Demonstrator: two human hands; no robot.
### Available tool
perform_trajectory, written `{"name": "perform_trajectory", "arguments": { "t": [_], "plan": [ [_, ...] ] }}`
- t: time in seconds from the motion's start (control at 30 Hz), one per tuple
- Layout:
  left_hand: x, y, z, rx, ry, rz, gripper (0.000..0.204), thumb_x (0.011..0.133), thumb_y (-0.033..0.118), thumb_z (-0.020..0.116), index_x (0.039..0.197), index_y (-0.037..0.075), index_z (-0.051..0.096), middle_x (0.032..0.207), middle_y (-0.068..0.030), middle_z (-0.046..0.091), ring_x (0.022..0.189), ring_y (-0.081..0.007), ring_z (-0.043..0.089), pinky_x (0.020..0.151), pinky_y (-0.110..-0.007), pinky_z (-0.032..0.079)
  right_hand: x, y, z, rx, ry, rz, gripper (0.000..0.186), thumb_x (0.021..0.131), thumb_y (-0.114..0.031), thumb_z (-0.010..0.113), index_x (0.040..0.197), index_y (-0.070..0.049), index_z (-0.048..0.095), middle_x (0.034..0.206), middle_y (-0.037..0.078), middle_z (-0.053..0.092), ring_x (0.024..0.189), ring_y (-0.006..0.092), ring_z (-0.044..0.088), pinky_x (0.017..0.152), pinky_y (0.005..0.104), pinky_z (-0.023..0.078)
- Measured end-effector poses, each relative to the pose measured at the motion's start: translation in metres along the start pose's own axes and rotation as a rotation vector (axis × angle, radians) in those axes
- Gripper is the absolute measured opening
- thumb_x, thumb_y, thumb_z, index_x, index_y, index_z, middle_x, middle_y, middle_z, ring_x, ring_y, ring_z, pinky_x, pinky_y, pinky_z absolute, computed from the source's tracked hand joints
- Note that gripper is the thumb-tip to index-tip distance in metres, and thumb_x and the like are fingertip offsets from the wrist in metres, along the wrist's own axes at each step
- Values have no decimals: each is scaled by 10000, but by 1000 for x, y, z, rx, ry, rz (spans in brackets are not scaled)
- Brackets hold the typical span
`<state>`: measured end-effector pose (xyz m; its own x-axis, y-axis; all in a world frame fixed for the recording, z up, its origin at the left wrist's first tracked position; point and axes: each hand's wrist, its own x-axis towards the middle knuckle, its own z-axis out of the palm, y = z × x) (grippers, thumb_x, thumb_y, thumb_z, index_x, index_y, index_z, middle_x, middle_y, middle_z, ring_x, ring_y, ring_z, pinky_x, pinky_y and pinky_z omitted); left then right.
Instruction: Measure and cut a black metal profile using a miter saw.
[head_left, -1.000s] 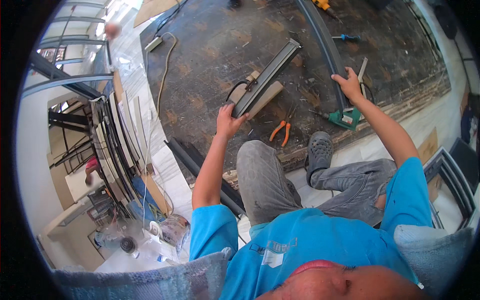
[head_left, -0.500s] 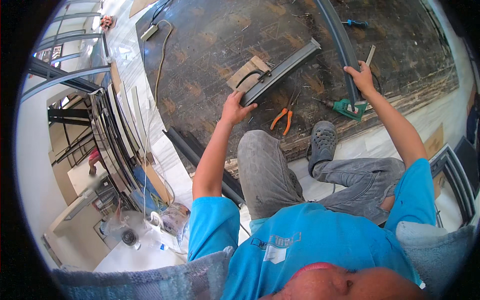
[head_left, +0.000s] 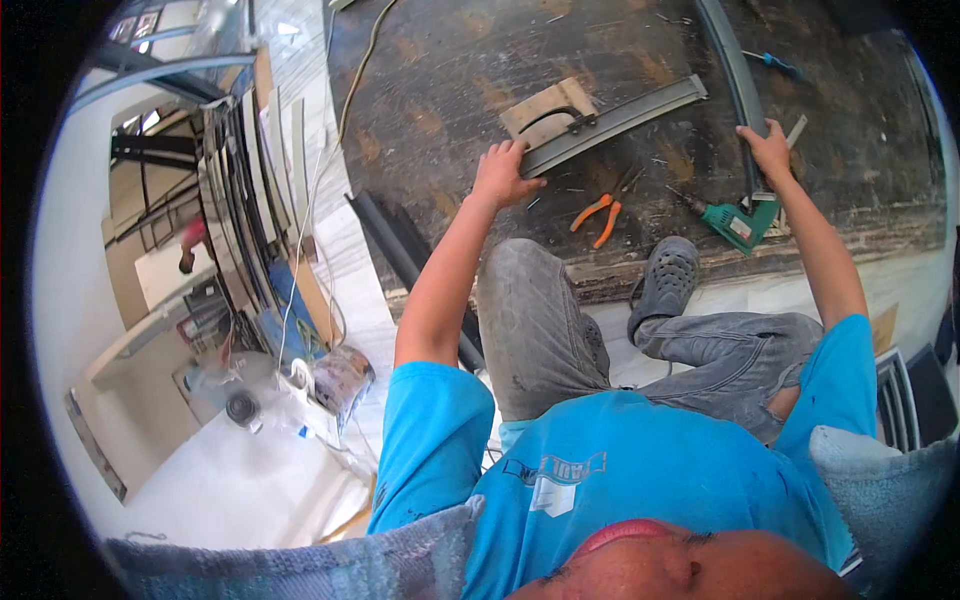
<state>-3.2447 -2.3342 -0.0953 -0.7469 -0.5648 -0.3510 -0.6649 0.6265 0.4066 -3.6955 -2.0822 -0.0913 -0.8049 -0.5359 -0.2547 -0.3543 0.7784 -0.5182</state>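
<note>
My left hand (head_left: 505,177) has its fingers closed on the near end of a short grey metal profile (head_left: 630,120), which lies diagonally beside a small wooden block (head_left: 533,103) with a black curved handle (head_left: 550,118) on it. My right hand (head_left: 767,152) grips a long dark grey metal profile (head_left: 730,50), whose near end reaches over a green power drill (head_left: 733,228). Orange-handled pliers (head_left: 605,220) lie between my hands, below the short profile. A blue screwdriver (head_left: 775,63) and a thin pale strip (head_left: 797,131) lie right of the long profile.
These lie on a worn dark board (head_left: 440,70). A cord (head_left: 360,65) runs along its left side. Dark profiles (head_left: 390,250) border my left leg. Stacked strips (head_left: 240,190) stand at left, with another person's red sleeve (head_left: 195,233) beyond. My right foot (head_left: 668,270) rests at the board's near edge.
The short profile has swung toward horizontal, with my left hand moving up and right along with it. My right hand and the long profile have shifted rightward in view, which has itself shifted.
</note>
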Motion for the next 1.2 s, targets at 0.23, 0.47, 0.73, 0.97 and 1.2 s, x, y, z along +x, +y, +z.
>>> {"name": "perform_trajectory", "arguments": {
  "t": [0.23, 0.47, 0.73, 0.97, 1.2],
  "plan": [
    [-42, -3, -18, 41, 172, -51, 816, 707, 437, 844, 1365, 97, 500, 1278, -162, 560, 1217, -378, 508, 1027, -481, 406, 32, 35, 38, -103, -77, 18, 883, 786, -548, 711, 1383, 52, 460, 1297, 293, 582, 1214, 409, 572, 1009, 440, 439],
    [-161, -84, 15, -307, 798, -486, 709, 753, 372, 835, 1266, -23, 546, 1194, -199, 597, 1152, -383, 547, 1002, -447, 420, 81, 67, 74, -417, -295, 64, 750, 834, -533, 642, 1318, 24, 511, 1325, 282, 575, 1255, 449, 539, 1047, 492, 409],
    [-329, -128, 140, -295, 735, -1106, 767, 717, 417, 851, 1239, -44, 530, 1159, -249, 584, 1110, -408, 558, 965, -480, 440, 83, 41, 54, -447, -209, -73, 610, 843, -351, 679, 1307, 21, 543, 1328, 273, 575, 1240, 419, 556, 1020, 447, 452],
    [-315, -72, 135, -26, 677, -1069, 719, 722, 387, 819, 1244, -1, 511, 1174, -232, 560, 1136, -430, 515, 976, -496, 418, 53, -58, 49, 34, 141, -689, 324, 888, -187, 661, 1186, -65, 627, 1204, 140, 598, 1184, 326, 565, 1019, 392, 439],
    [-308, -82, 150, -124, 526, -1017, 657, 758, 349, 800, 1239, 5, 513, 1154, -201, 590, 1089, -386, 568, 938, -473, 461, -6, -137, 72, -51, -174, -1068, 392, 857, -161, 679, 1222, -54, 585, 1286, 159, 537, 1247, 361, 506, 1056, 415, 403]
  ]
}}
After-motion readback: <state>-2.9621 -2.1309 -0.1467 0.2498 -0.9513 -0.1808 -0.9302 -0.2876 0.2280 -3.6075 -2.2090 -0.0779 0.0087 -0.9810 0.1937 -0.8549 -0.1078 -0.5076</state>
